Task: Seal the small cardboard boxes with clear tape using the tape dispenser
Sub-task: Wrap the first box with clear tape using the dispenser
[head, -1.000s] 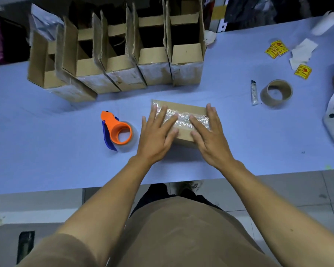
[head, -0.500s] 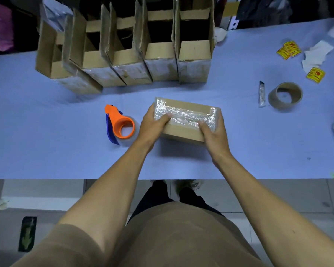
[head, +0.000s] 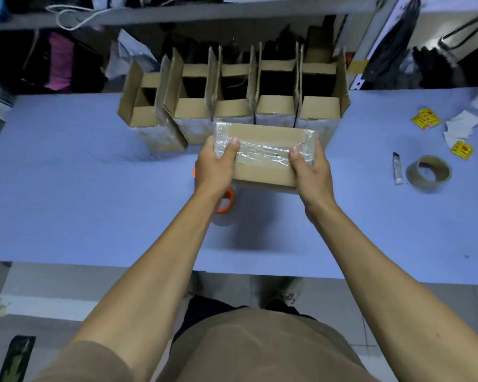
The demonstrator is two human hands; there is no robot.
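Currently: Sealed Box Lifted Clear of the Work Surface

Beneath the left wrist lies the orange tape dispenser [head: 225, 201], mostly hidden. The left hand [head: 215, 166] grips the left end of the small brown cardboard box wrapped in clear tape [head: 265, 153], thumb curled over the top. The right hand [head: 309, 169] grips the right end likewise. The box is held between both hands above the blue table [head: 80, 188], just in front of the row of open cardboard boxes [head: 232, 106]. Its long axis runs left to right, taped seam upward. Sealing of this box appears complete; the next move probably calls for setting it aside and drawing an open box near.
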